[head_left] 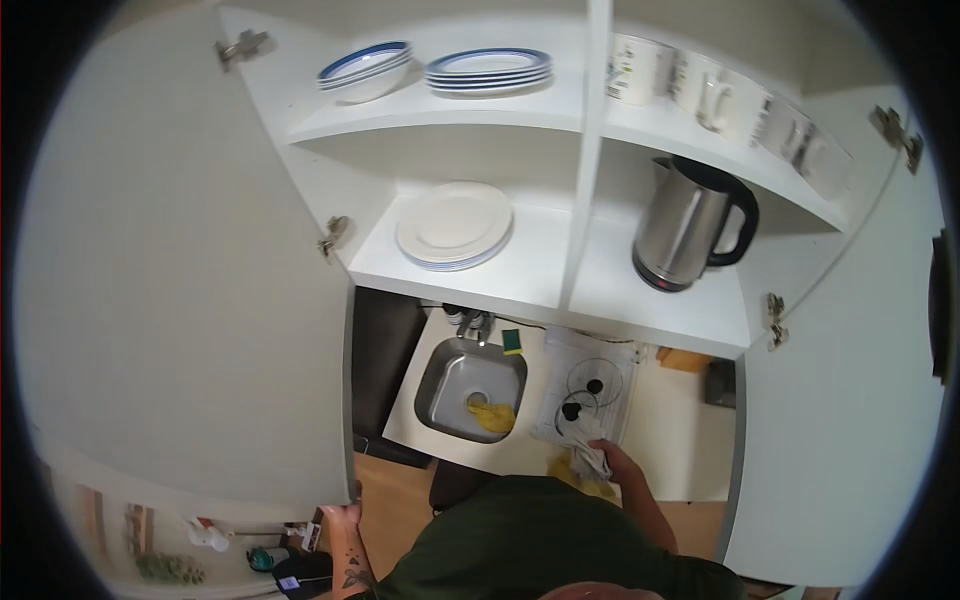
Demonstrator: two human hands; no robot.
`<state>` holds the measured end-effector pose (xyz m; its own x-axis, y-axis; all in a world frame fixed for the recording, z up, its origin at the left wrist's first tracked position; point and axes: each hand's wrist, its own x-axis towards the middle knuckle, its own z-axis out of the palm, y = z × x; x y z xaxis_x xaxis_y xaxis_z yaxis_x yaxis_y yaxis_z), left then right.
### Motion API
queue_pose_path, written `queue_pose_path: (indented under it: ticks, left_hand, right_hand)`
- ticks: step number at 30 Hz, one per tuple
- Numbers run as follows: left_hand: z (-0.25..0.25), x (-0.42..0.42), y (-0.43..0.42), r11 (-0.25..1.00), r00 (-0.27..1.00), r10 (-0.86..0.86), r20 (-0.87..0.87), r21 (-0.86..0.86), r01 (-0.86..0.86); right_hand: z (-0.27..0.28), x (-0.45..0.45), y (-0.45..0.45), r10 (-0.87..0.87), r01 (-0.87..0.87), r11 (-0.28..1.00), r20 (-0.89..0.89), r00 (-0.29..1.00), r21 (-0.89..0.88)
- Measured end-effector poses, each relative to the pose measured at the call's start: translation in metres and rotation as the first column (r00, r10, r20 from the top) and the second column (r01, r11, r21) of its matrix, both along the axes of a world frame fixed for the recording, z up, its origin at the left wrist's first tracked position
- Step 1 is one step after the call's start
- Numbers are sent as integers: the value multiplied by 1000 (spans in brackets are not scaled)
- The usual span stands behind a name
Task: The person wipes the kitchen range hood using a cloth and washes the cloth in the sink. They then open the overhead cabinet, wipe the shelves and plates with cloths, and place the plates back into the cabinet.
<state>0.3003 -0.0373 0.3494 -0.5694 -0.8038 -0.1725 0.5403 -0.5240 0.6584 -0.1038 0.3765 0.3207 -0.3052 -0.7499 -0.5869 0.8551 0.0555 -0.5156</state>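
Clearly, the right hand (608,457) is grasping a whitish cloth (588,452), with the fingers closed around it. This cloth hangs at the near edge of the draining tray (630,410), close to the two glass lids (594,386) which lie on the tray. Below the cloth, a yellowish piece of fabric (580,474) is visible near the front edge of the countertop (690,430). The left hand (343,511) is at the lower corner of the left cupboard door (190,280) and touches its edge; whether its fingers are closed around this edge, I cannot tell.

On the countertop, the sink (448,388) is to the left of the tray, and a yellow cloth (493,416) lies in it, toward its near right corner. A green sponge (512,342) rests just behind the sink's far right corner, beside the faucet (478,327).

Above, both cupboard doors stand open. On the lower shelf, a stack of plates (455,222) is near the left end, and a steel kettle (678,225) stands in the right compartment. The upper shelf carries bowls (366,72) by its left end, and mugs (740,100) along its right part.
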Motion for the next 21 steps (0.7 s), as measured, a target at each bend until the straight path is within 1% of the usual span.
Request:
queue_pose_path:
  ticks: [1,2,3,4,5,6,7,8,9,10,11,12,13,14,15,17,18,19,20,21]
  left_hand:
    - [8,5,3,1000,1000,23,-3,1,-23]
    - [55,-13,17,946,952,307,-7,113,-304]
    - [79,-22,24,804,828,561,21,222,-551]
    - [72,-17,15,796,819,574,17,227,-562]
    - [63,-10,1,794,799,598,-57,179,-581]
    - [60,-4,-10,788,777,615,-132,135,-601]
    - [56,1,-22,779,769,626,-132,146,-609]
    - [60,-1,-38,694,696,717,-50,147,-705]
    - [64,-2,-53,600,609,793,32,136,-788]
    - [65,0,-64,591,601,799,36,145,-794]
    - [64,2,-74,579,584,812,24,99,-809]
    - [66,0,-82,568,569,822,7,50,-822]
    - [68,-4,-86,565,566,825,4,55,-823]
    - [73,-9,-85,514,519,855,0,149,-845]
    - [76,-12,-86,461,476,880,4,241,-854]
    - [-36,21,-111,761,750,647,-139,169,-626]
    - [-29,-1,-97,886,883,461,-90,104,-452]
    - [-12,-40,-68,968,968,248,-25,50,-246]
    - [14,-86,-49,964,946,210,245,108,-242]
    - [46,-128,-30,974,890,108,442,133,-185]
  right_hand:
    - [3,-16,-12,109,-100,992,-128,986,74]
    - [47,-20,-33,90,-89,996,-175,980,10]
    - [69,-26,-51,108,-107,994,-179,978,14]
    - [86,-31,-68,121,-134,991,-337,934,-17]
    - [97,-35,-84,122,-165,985,-485,866,-45]
    - [107,-40,-100,136,-178,983,-491,861,-40]
    - [115,-42,-113,144,-174,985,-559,817,0]
    - [123,-44,-126,155,-167,985,-622,767,39]
    - [139,-44,-140,168,-177,983,-625,762,48]
    - [156,-42,-151,195,-227,973,-657,728,37]
    - [172,-41,-161,219,-277,961,-689,691,27]
    - [181,-45,-171,227,-284,958,-692,685,32]
    - [189,-48,-180,240,-321,947,-640,730,-11]
    - [196,-50,-186,254,-350,935,-583,772,-56]
    - [207,-49,-190,253,-346,937,-583,772,-53]
    - [226,-45,-194,167,-236,955,-333,928,-180]
    - [228,-47,-195,159,-229,956,-333,929,-182]
    - [229,-48,-193,144,-213,942,-260,955,-260]
    - [230,-48,-191,130,-187,923,-183,974,-336]
    - [233,-46,-191,115,-170,926,-178,977,-338]
